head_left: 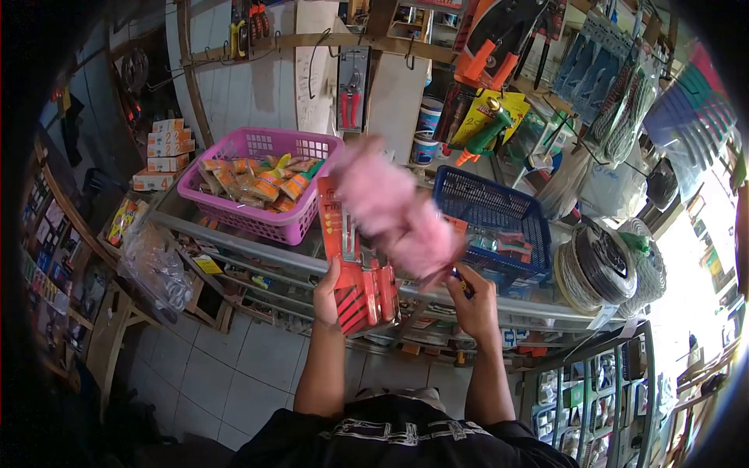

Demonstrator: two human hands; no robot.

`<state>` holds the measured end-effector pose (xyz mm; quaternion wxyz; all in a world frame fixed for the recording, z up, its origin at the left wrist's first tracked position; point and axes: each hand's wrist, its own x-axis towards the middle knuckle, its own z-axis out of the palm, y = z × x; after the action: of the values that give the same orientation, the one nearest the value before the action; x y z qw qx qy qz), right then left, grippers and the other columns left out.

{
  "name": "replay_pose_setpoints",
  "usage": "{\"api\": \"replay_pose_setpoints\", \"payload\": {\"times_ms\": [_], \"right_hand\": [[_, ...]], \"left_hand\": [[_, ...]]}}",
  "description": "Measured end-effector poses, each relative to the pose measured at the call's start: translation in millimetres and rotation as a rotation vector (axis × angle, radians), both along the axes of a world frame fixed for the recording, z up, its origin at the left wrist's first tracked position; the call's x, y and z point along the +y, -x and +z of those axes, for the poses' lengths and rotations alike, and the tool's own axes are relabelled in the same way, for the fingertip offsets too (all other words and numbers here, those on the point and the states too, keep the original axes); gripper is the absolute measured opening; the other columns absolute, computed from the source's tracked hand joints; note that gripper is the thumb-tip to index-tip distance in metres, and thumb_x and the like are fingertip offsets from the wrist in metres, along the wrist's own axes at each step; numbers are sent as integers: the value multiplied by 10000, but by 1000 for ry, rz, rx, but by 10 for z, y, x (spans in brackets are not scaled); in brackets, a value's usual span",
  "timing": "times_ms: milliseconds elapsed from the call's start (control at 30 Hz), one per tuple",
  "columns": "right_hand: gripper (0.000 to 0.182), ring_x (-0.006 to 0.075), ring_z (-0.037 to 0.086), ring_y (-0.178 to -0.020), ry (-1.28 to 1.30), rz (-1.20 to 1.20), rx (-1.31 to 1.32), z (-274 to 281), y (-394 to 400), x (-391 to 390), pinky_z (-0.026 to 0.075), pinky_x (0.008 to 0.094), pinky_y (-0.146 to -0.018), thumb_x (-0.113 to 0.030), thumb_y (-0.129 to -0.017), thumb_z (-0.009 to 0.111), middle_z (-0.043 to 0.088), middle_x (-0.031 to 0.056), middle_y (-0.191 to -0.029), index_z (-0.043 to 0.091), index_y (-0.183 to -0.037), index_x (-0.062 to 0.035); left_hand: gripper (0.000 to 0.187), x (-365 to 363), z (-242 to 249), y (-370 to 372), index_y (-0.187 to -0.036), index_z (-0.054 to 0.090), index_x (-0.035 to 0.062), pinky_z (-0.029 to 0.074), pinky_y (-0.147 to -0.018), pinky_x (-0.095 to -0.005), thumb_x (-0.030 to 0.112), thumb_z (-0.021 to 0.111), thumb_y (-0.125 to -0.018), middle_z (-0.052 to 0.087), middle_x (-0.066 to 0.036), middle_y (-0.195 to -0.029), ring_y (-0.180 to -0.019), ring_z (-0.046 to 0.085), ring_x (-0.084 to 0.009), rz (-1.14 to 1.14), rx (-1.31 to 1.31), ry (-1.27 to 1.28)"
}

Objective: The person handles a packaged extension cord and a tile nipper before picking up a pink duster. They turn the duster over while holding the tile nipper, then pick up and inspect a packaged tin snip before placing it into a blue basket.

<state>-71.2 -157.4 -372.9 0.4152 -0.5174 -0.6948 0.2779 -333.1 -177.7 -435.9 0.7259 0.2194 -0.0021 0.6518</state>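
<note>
My left hand (326, 295) is closed on the left edge of a red carded tool pack (353, 303), which stands upright in front of me. Inside its clear cover shows a hand tool with red grips and metal jaws. My right hand (474, 303) grips the dark handle of a pink fluffy duster (390, 207). Blurred by motion, the duster's head slants up and left, overlapping the pack's upper right side. Behind the pack stands a pink plastic basket (269, 226) filled with small orange-labelled packets (265, 186).
A blue basket (499, 269) with packaged goods stands on the glass counter (300, 256), near rope spools (601, 265). Carded tools and a green spray nozzle (491, 129) hang above. Small orange boxes (168, 148) are stacked at left; a glass cabinet (593, 390) stands at lower right.
</note>
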Motion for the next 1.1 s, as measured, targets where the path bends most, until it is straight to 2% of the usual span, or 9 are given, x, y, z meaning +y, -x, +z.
{"api": "replay_pose_setpoints", "payload": {"times_ms": [333,367,500,633,733,767,833,967,1100], "right_hand": [[300,113,591,-699,5,258,-5,-324,-46,-66,508,324,-651,-139,-990,719,685,114,-809,711,-1236,32],[299,109,591,-701,-30,364,-59,-360,-104,-57,508,320,-649,-132,-989,719,685,107,-808,711,-1237,34],[282,127,612,-768,103,78,83,-242,-81,-204,522,339,-719,-95,-964,733,688,92,-823,725,-1225,11],[323,119,621,-893,79,355,-76,-360,-346,-220,533,347,-787,-85,-957,753,731,143,-1003,708,-1253,34],[333,126,616,-896,252,126,110,-376,-298,-233,532,342,-790,-91,-967,747,733,120,-1040,710,-1281,17],[324,124,609,-874,229,219,99,-440,-333,-215,531,341,-783,-94,-976,738,728,105,-1019,711,-1278,18],[306,120,596,-832,186,411,71,-617,-439,-150,528,339,-768,-101,-992,721,719,77,-976,713,-1274,18],[292,94,583,-860,268,161,174,-513,-351,-114,522,335,-799,-65,-953,758,718,59,-970,713,-1229,18],[303,162,606,-848,47,404,15,-569,-419,57,520,354,-823,-118,-936,779,716,96,-950,712,-1206,2]], "left_hand": [[581,171,-191,-87,-1522,481,45,524,-1063,-581,436,509,-1094,656,-195,-1355,-1246,658,-361,-95,-73,-181],[508,159,-118,-194,-1441,544,-3,562,-1041,-482,358,535,-1083,626,-163,-1423,-1288,633,-298,205,111,-3],[607,184,-193,-139,-1499,491,7,524,-1083,-520,427,524,-1061,620,-165,-1420,-1284,632,-291,42,-17,-59],[672,443,-269,-50,-1559,445,92,468,-1148,-497,512,559,-1047,526,-185,-1525,-1413,513,-344,-246,-30,-98],[805,122,31,-205,-1609,385,103,396,-1210,-520,593,595,-1006,464,-195,-1598,-1461,461,-366,228,133,105],[809,223,-214,-54,-1602,391,98,444,-1166,-540,608,589,-1007,526,-183,-1545,-1377,551,-350,-155,-22,-178],[777,204,448,177,-1576,423,92,474,-1142,-549,643,501,-1035,590,-186,-1474,-1378,557,-356,-529,-32,163],[786,507,-402,-51,-1534,458,36,523,-1093,-549,664,414,-1062,592,-240,-1455,-1373,561,-364,-57,-8,-282],[725,209,743,-271,-1520,460,41,557,-1016,-571,621,391,-1090,555,-224,-1482,-1247,635,-392,65,-96,86]]}}
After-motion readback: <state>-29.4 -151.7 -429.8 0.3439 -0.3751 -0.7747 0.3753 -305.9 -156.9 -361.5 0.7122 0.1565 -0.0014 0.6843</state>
